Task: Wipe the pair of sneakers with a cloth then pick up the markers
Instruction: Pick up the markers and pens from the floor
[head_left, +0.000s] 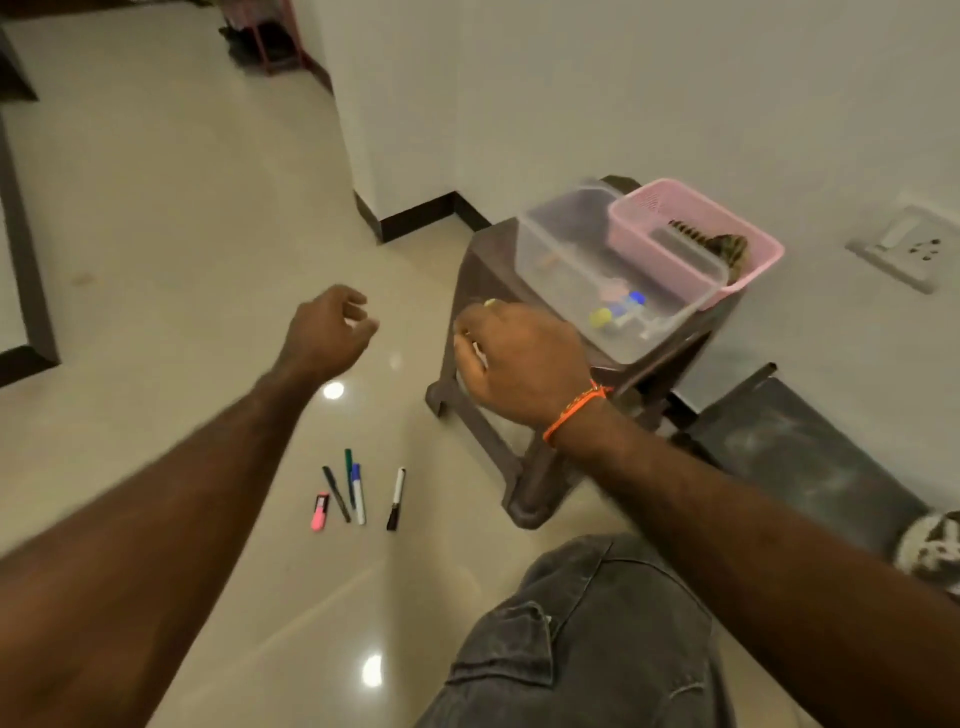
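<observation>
Several markers lie on the tiled floor between my arms: a pink highlighter (319, 512), a black pen (336, 493), a green marker (348, 470), a blue-capped marker (358, 496) and a black-and-white marker (396, 499). My left hand (332, 332) hovers high above them, fingers loosely curled around nothing. My right hand (514, 353) grips a marker whose yellow tip (489, 302) pokes out above the knuckles. It hangs just left of a clear plastic box (550, 249) that holds a few more markers (621, 314).
The clear box and a pink basket (763, 260) with a dark cloth in it stand on a brown plastic stool (483, 270). A dark mat (789, 447) lies to the right, a white-and-brown item (930, 545) at its edge. My knee (587, 639) fills the bottom.
</observation>
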